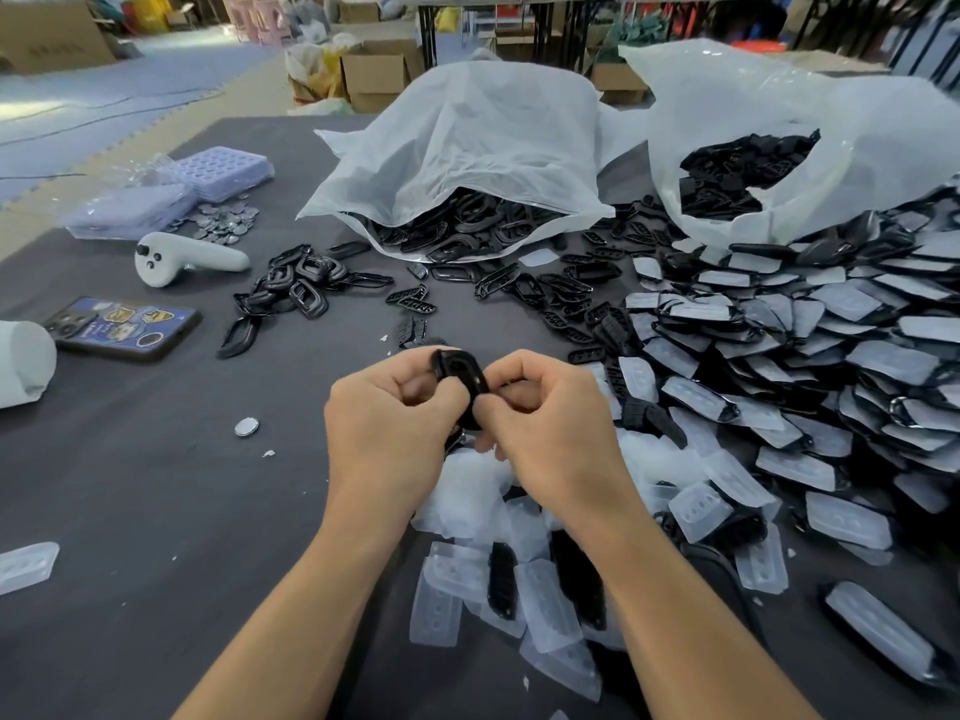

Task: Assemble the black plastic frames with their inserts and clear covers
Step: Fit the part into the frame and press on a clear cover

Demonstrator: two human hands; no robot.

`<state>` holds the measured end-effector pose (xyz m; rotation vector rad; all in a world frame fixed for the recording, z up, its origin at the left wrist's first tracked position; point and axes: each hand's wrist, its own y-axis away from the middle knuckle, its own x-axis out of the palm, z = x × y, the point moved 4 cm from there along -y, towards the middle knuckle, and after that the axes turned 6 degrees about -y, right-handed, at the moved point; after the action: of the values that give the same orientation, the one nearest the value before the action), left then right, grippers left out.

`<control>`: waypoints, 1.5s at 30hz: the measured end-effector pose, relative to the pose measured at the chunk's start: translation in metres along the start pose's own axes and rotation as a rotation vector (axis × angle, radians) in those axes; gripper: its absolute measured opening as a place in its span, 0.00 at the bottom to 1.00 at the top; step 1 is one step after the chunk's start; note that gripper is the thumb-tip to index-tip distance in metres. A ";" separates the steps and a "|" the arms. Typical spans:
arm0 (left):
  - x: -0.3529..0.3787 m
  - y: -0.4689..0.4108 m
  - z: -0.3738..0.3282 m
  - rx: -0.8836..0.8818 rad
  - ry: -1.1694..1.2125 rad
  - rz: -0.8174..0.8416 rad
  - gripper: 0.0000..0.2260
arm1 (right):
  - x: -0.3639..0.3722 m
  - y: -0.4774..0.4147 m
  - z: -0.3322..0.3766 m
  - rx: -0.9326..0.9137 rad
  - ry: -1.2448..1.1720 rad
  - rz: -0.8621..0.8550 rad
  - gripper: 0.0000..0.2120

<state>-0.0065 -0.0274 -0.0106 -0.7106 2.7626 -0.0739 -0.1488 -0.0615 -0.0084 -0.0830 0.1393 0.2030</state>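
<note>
Both hands meet above the middle of the dark table, holding one black plastic frame (460, 376) between them. My left hand (387, 418) grips its left side with curled fingers. My right hand (545, 418) pinches its right and lower edge. Whether an insert sits inside the frame is hidden by my fingers. Loose clear covers (545, 600) lie in a heap under my wrists. Black inserts (566, 293) are scattered beyond my hands. Loose black frames (301, 288) lie to the upper left.
Two white plastic bags (467, 148) (831, 122) full of black parts lie at the back. A large pile of assembled pieces (831, 356) fills the right side. At the left are a phone (124, 327), a white controller (192, 259), small metal discs (223, 223) and purple trays (223, 171).
</note>
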 end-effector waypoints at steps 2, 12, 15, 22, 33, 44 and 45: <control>0.000 -0.001 0.001 0.014 -0.032 0.020 0.09 | 0.001 -0.001 -0.002 0.026 -0.068 0.025 0.09; -0.007 -0.009 0.009 -0.294 0.420 -0.119 0.10 | -0.025 -0.009 -0.002 -0.103 0.291 -0.156 0.10; -0.014 -0.015 0.014 -0.376 0.491 -0.125 0.08 | -0.028 -0.011 -0.006 -0.080 0.497 -0.098 0.16; -0.013 -0.018 0.014 -0.338 0.449 -0.048 0.08 | -0.023 -0.015 -0.005 -0.113 0.885 -0.160 0.21; -0.008 -0.017 0.015 -0.312 0.422 0.022 0.06 | -0.041 -0.013 -0.003 -0.032 0.624 -0.271 0.11; -0.007 -0.017 0.018 -0.289 0.362 0.026 0.05 | -0.058 -0.009 0.000 -0.060 0.696 -0.296 0.11; -0.006 -0.017 0.017 -0.280 0.348 0.030 0.06 | -0.058 -0.009 0.000 -0.079 0.660 -0.293 0.11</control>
<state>0.0112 -0.0388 -0.0236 -0.7887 3.1554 0.2202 -0.2032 -0.0813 0.0011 -0.2458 0.7713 -0.1194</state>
